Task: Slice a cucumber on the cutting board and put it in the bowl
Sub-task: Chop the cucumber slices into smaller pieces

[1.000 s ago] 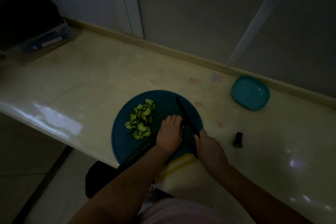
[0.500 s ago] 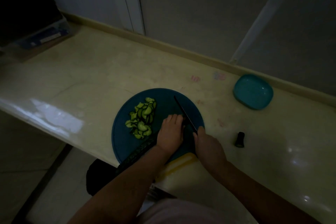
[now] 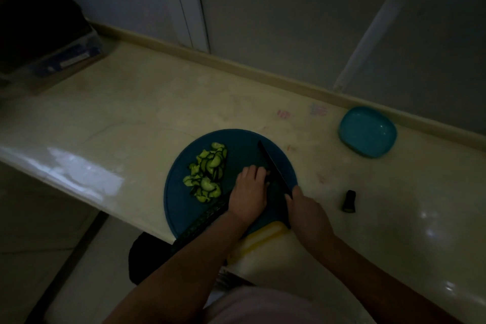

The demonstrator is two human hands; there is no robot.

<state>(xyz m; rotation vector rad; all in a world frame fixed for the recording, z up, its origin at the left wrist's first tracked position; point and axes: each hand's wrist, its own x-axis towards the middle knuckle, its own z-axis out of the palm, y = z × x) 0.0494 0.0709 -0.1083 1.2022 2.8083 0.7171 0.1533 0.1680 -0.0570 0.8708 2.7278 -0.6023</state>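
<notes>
now, left hand (image 3: 248,193) curled over cucumber (image 3: 207,216), right hand (image 3: 308,211) gripping knife (image 3: 273,169), blade pointing away

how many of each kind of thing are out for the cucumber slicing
cutting board: 1
bowl: 1
knife: 1
cucumber: 1
pile of slices: 1
cut-off end: 1
total: 6
</notes>
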